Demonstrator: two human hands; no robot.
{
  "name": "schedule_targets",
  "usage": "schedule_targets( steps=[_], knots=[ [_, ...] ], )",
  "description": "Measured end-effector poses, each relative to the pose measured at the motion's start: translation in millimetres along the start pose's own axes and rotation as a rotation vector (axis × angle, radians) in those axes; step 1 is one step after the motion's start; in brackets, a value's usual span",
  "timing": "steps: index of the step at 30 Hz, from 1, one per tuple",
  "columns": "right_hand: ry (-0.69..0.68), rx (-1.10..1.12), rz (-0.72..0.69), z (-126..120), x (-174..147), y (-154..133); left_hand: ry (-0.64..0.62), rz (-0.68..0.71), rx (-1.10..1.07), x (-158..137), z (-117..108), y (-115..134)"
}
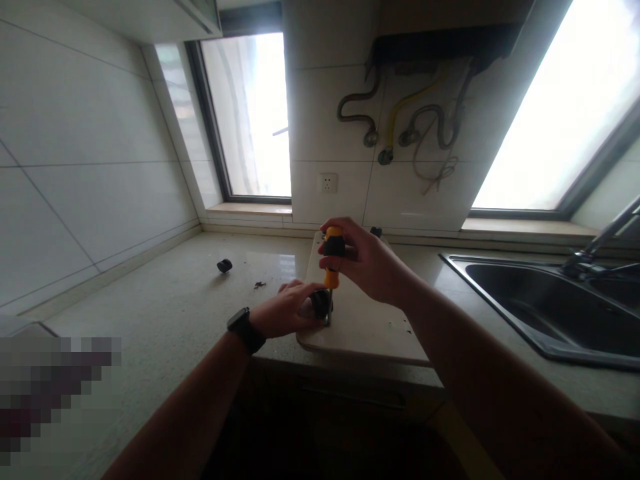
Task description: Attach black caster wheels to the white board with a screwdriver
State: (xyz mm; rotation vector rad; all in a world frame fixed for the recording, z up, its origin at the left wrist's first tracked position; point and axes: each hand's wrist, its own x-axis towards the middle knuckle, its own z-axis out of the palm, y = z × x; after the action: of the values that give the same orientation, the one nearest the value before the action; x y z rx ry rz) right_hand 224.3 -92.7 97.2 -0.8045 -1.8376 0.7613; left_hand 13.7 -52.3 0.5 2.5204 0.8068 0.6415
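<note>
My right hand (367, 257) is wrapped round the yellow and black handle of a screwdriver (331, 277), which stands nearly upright. Its shaft points down beside a black caster wheel (320, 304) at the near left corner of a white board (367, 327). Closed around that caster from the left is my left hand (283, 310), with a dark watch (246, 330) on the wrist. The tip meets the caster's metal plate; the screw itself is too small to make out. Another dark caster (376, 232) shows at the board's far edge, partly behind my right hand.
A loose black caster (225, 266) and a small pile of screws (259, 285) lie on the speckled countertop (200, 313) to the left. A dark sink (520, 293) with a faucet (583, 263) is on the right. Hoses (357, 110) and a socket (328, 183) are on the tiled wall.
</note>
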Motion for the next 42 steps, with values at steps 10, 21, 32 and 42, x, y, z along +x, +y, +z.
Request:
schedule_targets(
  steps=[10, 21, 32, 42],
  knots=[
    [0.352, -0.486, -0.222, 17, -10, 8, -0.075, -0.03, 0.023, 1, 2, -1],
    [-0.225, 0.482, -0.032, -3, -2, 18, -0.005, -0.001, -0.078, 2, 8, -10],
    [0.272, -0.192, -0.133, -5, -4, 18, -0.014, 0.076, -0.128, 3, 8, -11],
    [0.176, -0.412, -0.137, -2, -8, 10, 0.286, 0.12, -0.219, 10, 22, 18]
  ],
)
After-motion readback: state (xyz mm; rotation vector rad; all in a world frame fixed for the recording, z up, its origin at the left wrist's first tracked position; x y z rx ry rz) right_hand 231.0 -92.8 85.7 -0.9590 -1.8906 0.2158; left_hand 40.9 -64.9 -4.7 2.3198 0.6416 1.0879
